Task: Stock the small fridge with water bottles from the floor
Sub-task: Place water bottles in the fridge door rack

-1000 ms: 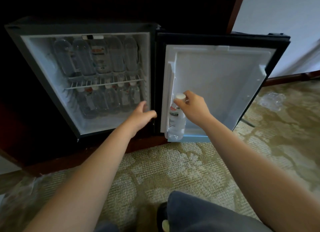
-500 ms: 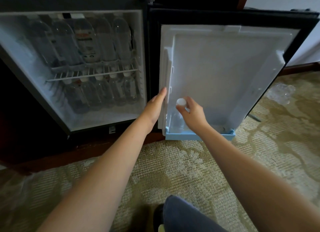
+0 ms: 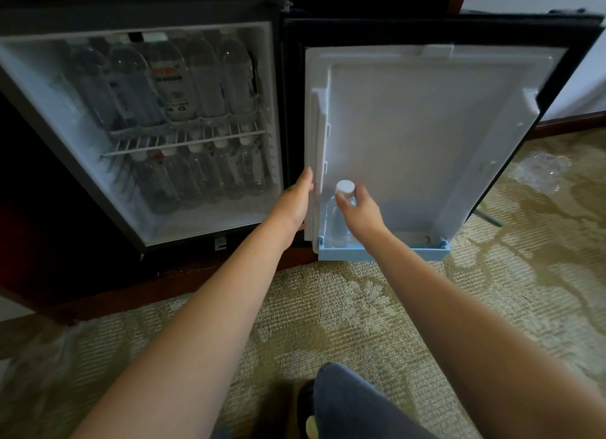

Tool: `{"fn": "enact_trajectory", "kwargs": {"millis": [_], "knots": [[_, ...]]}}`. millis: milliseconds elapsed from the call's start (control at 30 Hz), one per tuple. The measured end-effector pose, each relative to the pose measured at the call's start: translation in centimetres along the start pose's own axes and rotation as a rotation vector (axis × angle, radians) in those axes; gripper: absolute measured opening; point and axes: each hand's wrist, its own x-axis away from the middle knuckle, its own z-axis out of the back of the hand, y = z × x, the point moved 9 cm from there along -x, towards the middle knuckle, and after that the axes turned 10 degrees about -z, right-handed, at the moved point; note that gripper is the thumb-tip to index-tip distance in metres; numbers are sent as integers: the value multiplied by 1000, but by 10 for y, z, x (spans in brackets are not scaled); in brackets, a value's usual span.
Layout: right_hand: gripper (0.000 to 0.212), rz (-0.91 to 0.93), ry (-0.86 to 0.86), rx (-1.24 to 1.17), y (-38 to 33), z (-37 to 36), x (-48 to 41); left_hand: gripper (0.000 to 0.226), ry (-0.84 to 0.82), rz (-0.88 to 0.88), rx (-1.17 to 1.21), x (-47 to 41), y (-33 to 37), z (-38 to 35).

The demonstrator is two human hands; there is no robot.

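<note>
Carpet (image 3: 328,307); crumpled plastic (image 3: 537,171) beside door (image 3: 426,127); bottle (image 3: 335,220) gripped.

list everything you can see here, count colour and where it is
fridge: one, black, open, left
door: one, white liner, open right
wire shelf: one, white, mid fridge
upper bottles: about five, clear, on wire shelf
lower bottles: about five, clear, under shelf
door bin: one, light blue, foot of door
door bottle: one, clear, white cap, upright in door bin
carpet: one, beige-green patterned, floor
plastic wrap: one, clear, crumpled on carpet, right
left hand: one, fingers straight, touching door edge
right hand: one, gripping door bottle below cap
</note>
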Motion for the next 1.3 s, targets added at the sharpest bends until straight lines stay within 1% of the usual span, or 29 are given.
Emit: {"fn": "enact_trajectory", "kwargs": {"millis": [33,100,167,200,233,300,367,433,500,567,600,633,700,800,867,967,1033,1133,1167,1300], "knots": [[49,-20,23,5,2,-1,2,65,4,2,-14,2,1,1],[53,19,154,29,-2,7,13,65,14,1,-37,7,4,4],[44,121,331,58,-14,24,32,65,19,-7,-78,14,13,8],[37,170,378,60,-21,29,41,65,22,-16,-105,19,18,11],[30,196,380,50,-26,30,50,64,26,-24,-133,24,24,15],[22,199,310,19,-36,26,62,63,27,-33,-193,37,33,25],[20,168,201,26,-46,15,72,64,12,-32,-266,52,38,39],[20,81,-20,93,-53,-9,83,61,10,-24,-322,69,40,57],[22,-11,-279,245,-57,-37,105,55,33,-18,-378,89,42,79],[24,1,-431,448,-69,-58,134,46,50,-10,-442,111,41,106],[25,33,-466,526,-77,-67,149,40,45,12,-471,124,37,120],[29,69,-479,580,-86,-76,163,40,40,47,-498,138,32,134],[36,145,-491,643,-107,-95,191,47,63,132,-534,168,18,166],[41,271,-520,746,-136,-130,236,52,159,205,-528,217,0,216],[40,353,-552,776,-153,-158,269,45,228,236,-518,248,-13,249],[35,488,-598,748,-178,-201,325,37,351,276,-499,294,-29,294],[34,532,-640,729,-186,-233,361,22,431,275,-482,324,-39,322],[34,588,-714,756,-186,-279,411,14,513,308,-479,376,-60,355],[33,602,-737,774,-183,-294,426,14,528,341,-473,395,-73,365],[35,692,-837,845,-164,-350,491,35,641,490,-441,481,-134,409]]}}
